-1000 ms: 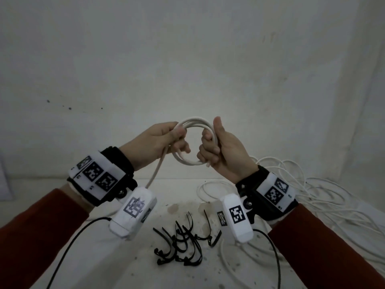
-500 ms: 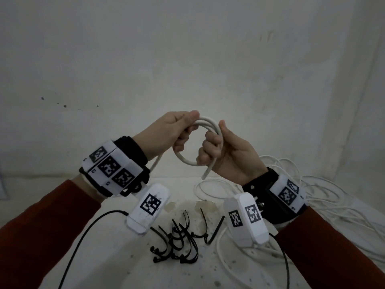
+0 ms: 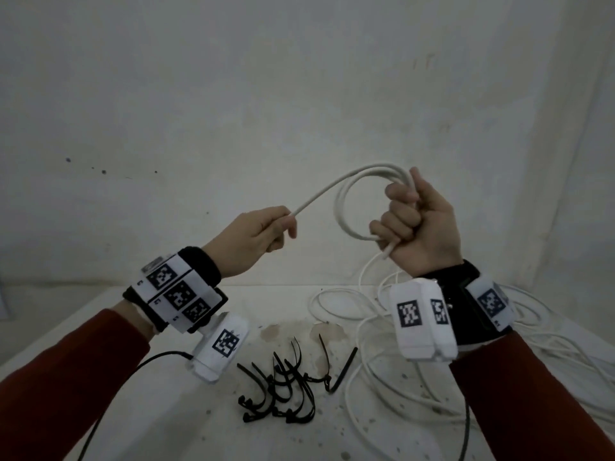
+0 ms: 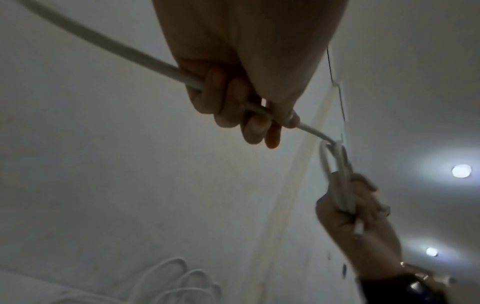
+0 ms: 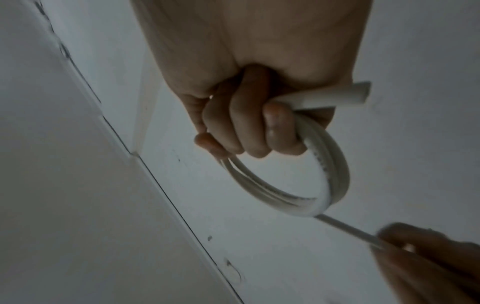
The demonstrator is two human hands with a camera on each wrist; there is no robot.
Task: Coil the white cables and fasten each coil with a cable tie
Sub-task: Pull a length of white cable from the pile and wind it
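Note:
My right hand (image 3: 404, 217) is raised and grips a small coil of white cable (image 3: 347, 211), its fingers (image 5: 246, 131) curled round the loops (image 5: 322, 185). A short cut end (image 5: 335, 97) sticks out of the fist. From the top of the coil a straight run of the same cable (image 3: 319, 194) goes down-left into my left hand (image 3: 276, 227), which pinches it between thumb and curled fingers (image 4: 233, 107). The cable (image 4: 103, 41) trails on behind that hand. Several black cable ties (image 3: 283, 390) lie on the table below.
A loose tangle of white cable (image 3: 539, 344) covers the right side of the stained white table (image 3: 166, 427). A black wire (image 3: 109, 404) runs from the left wrist camera. A pale wall stands close behind.
The hands have moved apart: the left hand slid down-left along the cable away from the coil, and the right hand carried the coil up and to the right.

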